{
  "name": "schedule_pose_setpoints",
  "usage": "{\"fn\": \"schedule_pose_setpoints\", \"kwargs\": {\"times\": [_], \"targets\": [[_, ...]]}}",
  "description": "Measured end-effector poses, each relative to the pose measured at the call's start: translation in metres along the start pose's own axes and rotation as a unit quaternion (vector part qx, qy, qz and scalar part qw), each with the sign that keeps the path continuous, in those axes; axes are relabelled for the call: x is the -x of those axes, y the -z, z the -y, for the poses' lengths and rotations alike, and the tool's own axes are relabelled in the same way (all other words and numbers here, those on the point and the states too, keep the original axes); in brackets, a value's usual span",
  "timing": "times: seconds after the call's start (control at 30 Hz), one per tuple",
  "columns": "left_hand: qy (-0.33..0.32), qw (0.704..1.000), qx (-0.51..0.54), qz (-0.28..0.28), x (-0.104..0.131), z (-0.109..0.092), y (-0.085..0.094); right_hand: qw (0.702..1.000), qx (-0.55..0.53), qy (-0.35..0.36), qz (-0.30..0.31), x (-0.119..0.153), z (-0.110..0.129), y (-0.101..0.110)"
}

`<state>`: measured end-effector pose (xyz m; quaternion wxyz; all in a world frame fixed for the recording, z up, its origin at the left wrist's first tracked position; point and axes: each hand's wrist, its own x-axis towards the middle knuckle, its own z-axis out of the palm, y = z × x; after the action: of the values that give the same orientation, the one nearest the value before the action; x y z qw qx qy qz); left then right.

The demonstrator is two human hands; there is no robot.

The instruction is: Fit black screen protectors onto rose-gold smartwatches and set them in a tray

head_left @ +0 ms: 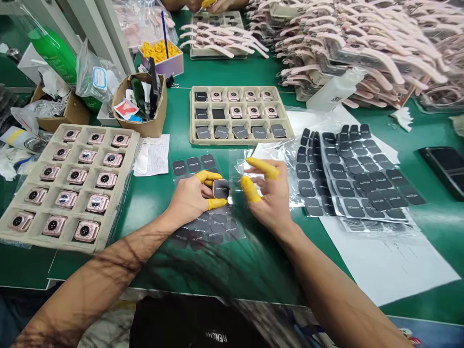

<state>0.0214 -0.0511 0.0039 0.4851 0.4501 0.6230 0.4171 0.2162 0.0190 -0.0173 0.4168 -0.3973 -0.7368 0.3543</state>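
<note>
My left hand (194, 197), with yellow finger covers, grips a square watch piece (221, 189) whose dark face shows white lettering. To its right, my right hand (266, 191) has its yellow-covered thumb and index finger apart, with nothing visible between them. Beneath my left hand lies a clear sheet of dark square stickers (208, 227). Beyond both hands stands a beige tray (241, 140) with pink watch pieces and dark-faced squares in its compartments. Another beige tray (81, 186) at the left holds several pink watch pieces, sensor side up.
Sticker sheets (348, 169) lie on white paper (395, 256) at the right, near a white bottle (335, 89) and phone (445, 166). Pink straps (344, 38) pile behind. A cardboard box (155, 108) stands back left. Another person's hands (213, 6) show at the top.
</note>
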Motion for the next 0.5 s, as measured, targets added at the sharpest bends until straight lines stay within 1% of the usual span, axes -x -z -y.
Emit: {"fn": "schedule_pose_setpoints", "kwargs": {"times": [0.03,0.07,0.1,0.13,0.17,0.2,0.27,0.3,0.33,0.37,0.43,0.47,0.5], "targets": [[0.008,0.999,0.034,-0.002,-0.001,0.0,0.0,0.993,0.058,0.097,0.03,0.0,-0.001,0.003],[0.015,0.998,0.065,-0.003,-0.002,0.0,0.001,0.975,0.112,0.178,0.076,0.001,-0.001,0.005],[0.022,0.995,0.093,-0.003,-0.003,0.0,0.001,0.951,0.162,0.233,0.123,0.002,-0.001,0.006],[0.029,0.993,0.117,-0.003,-0.004,0.0,0.001,0.93,0.208,0.259,0.156,0.002,0.0,0.007],[0.035,0.99,0.137,-0.004,-0.004,-0.001,0.001,0.918,0.25,0.259,0.168,0.003,0.0,0.006],[0.041,0.988,0.151,-0.003,-0.004,-0.002,0.001,0.913,0.289,0.241,0.157,0.003,0.001,0.005],[0.046,0.984,0.171,-0.008,0.0,-0.004,0.0,0.918,0.337,0.181,0.104,0.004,0.001,0.003],[0.042,0.982,0.183,-0.018,0.002,-0.006,0.0,0.924,0.339,0.156,0.085,0.004,0.001,0.001],[0.034,0.979,0.197,-0.035,0.003,-0.007,0.001,0.931,0.327,0.142,0.081,0.005,0.002,-0.001],[0.021,0.975,0.214,-0.053,0.003,-0.009,0.003,0.937,0.304,0.145,0.094,0.006,0.002,-0.003],[-0.015,0.971,0.225,-0.078,-0.005,-0.016,0.011,0.935,0.257,0.186,0.157,0.007,0.004,-0.009],[-0.039,0.975,0.202,-0.079,-0.016,-0.021,0.016,0.927,0.246,0.209,0.188,0.007,0.005,-0.011],[-0.069,0.983,0.15,-0.079,-0.031,-0.027,0.022,0.918,0.243,0.228,0.214,0.007,0.005,-0.014]]}}
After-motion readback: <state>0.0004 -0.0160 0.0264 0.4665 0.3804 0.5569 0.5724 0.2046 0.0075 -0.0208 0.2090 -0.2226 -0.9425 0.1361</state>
